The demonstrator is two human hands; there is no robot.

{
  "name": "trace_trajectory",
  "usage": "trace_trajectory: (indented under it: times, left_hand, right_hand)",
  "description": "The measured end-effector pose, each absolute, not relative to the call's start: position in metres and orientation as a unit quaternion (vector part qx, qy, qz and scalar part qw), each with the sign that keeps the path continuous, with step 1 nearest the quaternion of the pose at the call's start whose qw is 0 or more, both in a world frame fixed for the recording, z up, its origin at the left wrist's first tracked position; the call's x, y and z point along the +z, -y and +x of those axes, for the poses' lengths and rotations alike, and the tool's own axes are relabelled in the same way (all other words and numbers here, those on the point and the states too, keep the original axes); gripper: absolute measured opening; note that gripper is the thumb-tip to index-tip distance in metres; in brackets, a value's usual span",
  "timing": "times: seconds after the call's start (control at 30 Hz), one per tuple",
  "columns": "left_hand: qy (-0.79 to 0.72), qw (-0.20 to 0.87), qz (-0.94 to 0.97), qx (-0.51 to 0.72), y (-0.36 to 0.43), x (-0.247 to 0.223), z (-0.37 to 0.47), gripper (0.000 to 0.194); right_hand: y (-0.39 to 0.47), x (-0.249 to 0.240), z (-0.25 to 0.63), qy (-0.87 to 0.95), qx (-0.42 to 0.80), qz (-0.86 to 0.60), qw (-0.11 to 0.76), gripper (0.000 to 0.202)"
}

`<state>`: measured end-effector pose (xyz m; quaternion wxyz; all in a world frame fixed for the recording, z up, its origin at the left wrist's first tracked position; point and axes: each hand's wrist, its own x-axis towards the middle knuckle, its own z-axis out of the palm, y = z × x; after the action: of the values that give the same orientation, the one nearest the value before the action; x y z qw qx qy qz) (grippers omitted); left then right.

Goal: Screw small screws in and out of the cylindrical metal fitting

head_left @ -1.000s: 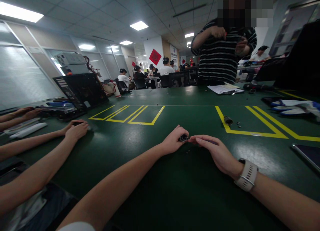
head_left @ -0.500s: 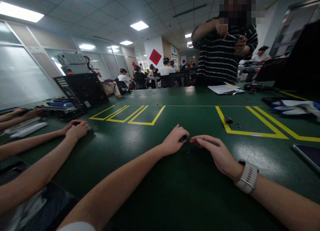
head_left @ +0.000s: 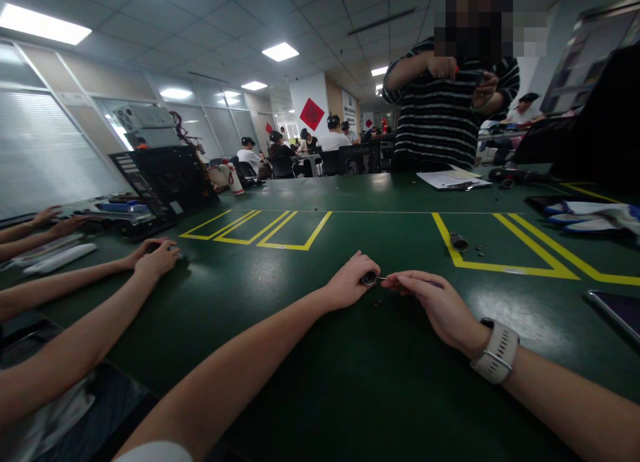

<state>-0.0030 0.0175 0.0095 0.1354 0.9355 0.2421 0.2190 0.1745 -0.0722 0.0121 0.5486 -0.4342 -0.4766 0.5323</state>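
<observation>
My left hand [head_left: 346, 282] is closed around a short round metal cylinder [head_left: 369, 278], its hollow end turned to the right and toward me. Between the fingertips of my right hand [head_left: 437, 303] is a slim screwdriver [head_left: 434, 284] with a dark purplish handle. Its thin shaft points left and meets the cylinder's rim or side; the exact contact is too small to tell. Just below on the table are a few tiny parts [head_left: 378, 304]. A similar metal cylinder [head_left: 458, 241] lies farther right on a yellow tape line, with small pieces [head_left: 479, 250] beside it.
Yellow tape outlines [head_left: 285, 246] mark the green table. On the right are a tablet-like device [head_left: 615, 313] and white-blue gloves [head_left: 585, 215]. A co-worker's hands [head_left: 153, 259] are at left, near a computer case [head_left: 165, 182]. Opposite stands a person in a striped shirt [head_left: 435, 122] by papers [head_left: 450, 179].
My hands, the cylinder and the screwdriver stay almost in place. Across the table, the standing person's hands and tool have shifted a little. A far-left co-worker's hand has lifted slightly.
</observation>
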Motion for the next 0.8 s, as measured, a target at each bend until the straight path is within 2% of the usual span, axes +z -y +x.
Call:
trace_trajectory:
  times: [0.13, 0.57, 0.8]
  left_hand:
    - [-0.245, 0.142, 0.934, 0.219, -0.0173, 0.0091, -0.003, 0.01]
    - [-0.247, 0.125, 0.94, 0.202, -0.0166, 0.0103, -0.0011, 0.018]
    - [-0.261, 0.125, 0.931, 0.223, -0.0164, 0.0096, -0.0021, 0.013]
  right_hand:
    - [0.0728, 0.0147, 0.1733, 0.475, 0.527, -0.438, 0.553, 0.023]
    - [0.0725, 0.0069, 0.176, 0.495, 0.513, -0.431, 0.553, 0.021]
    - [0.074, 0.0095, 0.1722, 0.518, 0.462, -0.465, 0.55, 0.03]
